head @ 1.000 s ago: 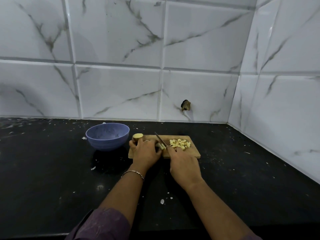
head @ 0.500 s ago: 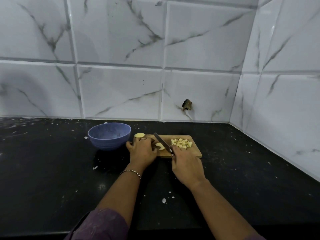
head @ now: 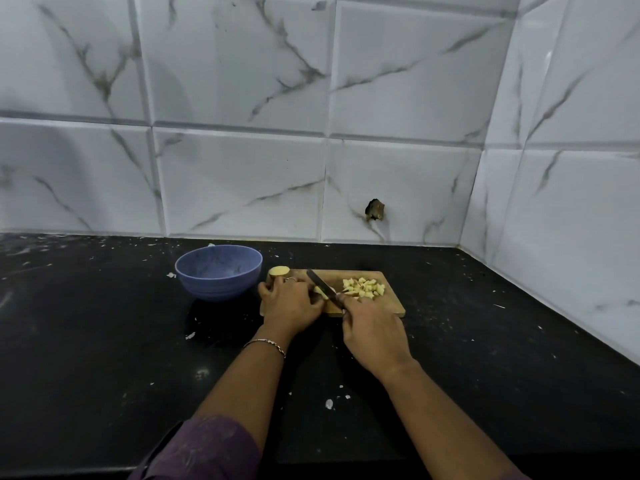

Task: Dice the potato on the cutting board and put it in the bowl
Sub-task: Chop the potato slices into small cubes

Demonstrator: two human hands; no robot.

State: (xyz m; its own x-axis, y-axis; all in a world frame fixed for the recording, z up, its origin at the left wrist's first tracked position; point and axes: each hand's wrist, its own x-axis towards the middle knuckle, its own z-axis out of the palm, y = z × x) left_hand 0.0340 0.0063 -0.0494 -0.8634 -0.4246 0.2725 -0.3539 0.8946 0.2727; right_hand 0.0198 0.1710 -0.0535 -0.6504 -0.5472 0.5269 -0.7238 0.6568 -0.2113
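A small wooden cutting board (head: 391, 304) lies on the black counter. My left hand (head: 289, 304) holds a pale potato piece (head: 320, 292) down on the board's left half. My right hand (head: 372, 332) grips a knife (head: 320, 284) whose dark blade slants across that piece. A heap of several potato dice (head: 363, 288) lies on the board's right half. An uncut potato chunk (head: 278, 271) sits at the board's far left corner. The blue bowl (head: 219, 271) stands just left of the board and looks empty.
White marble-look tiled walls close the counter at the back and on the right, meeting in a corner (head: 471, 244). The black counter (head: 104, 341) is flecked with small white scraps. A dark hole (head: 374, 210) marks the back wall.
The knife blade has shifted a little left over the potato piece under my left hand. Both hands stay in place at the board.
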